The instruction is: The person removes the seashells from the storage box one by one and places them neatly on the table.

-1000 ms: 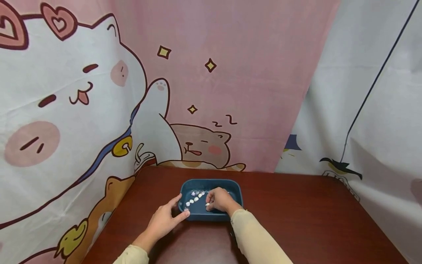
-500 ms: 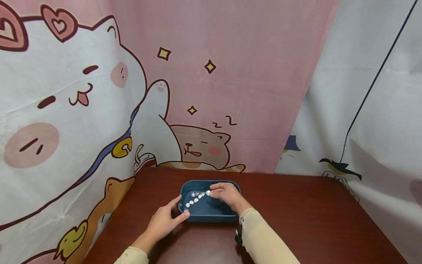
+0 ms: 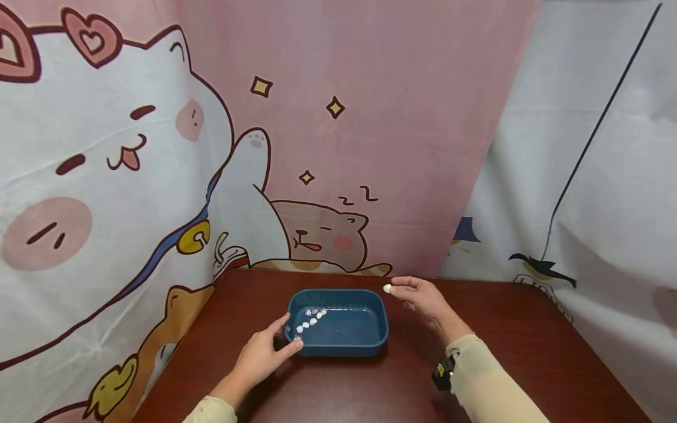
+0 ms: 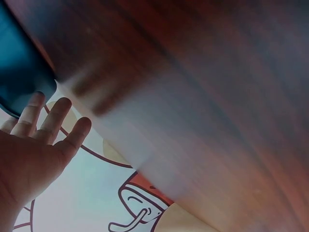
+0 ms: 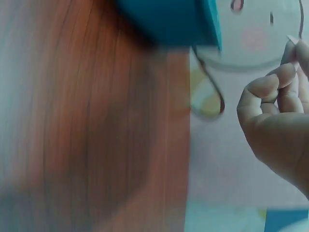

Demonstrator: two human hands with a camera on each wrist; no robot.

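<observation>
A blue rectangular tray (image 3: 333, 351) sits on the table. A row of small white rounded pieces (image 3: 307, 325) runs diagonally along its left part, with several shiny purplish pieces (image 3: 312, 312) behind and one more near the front left corner. My left hand (image 3: 259, 355) rests at that corner, thumb at the front rim and fingers along the left side. In the left wrist view its fingers are straight and spread beside the tray. My right hand (image 3: 425, 302) is raised right of the tray and pinches one small white rounded piece (image 3: 388, 288) between thumb and fingertips.
The dark red-brown wooden table (image 3: 502, 329) extends left and right of the tray. A cloth backdrop (image 3: 412, 147) with cartoon animals hangs behind and at the sides. A black device (image 3: 443, 374) is worn at the right wrist.
My right hand has gone from inside the tray, across the end of the white row, out past its right rim with the white piece held. The left hand stays at the corner.
</observation>
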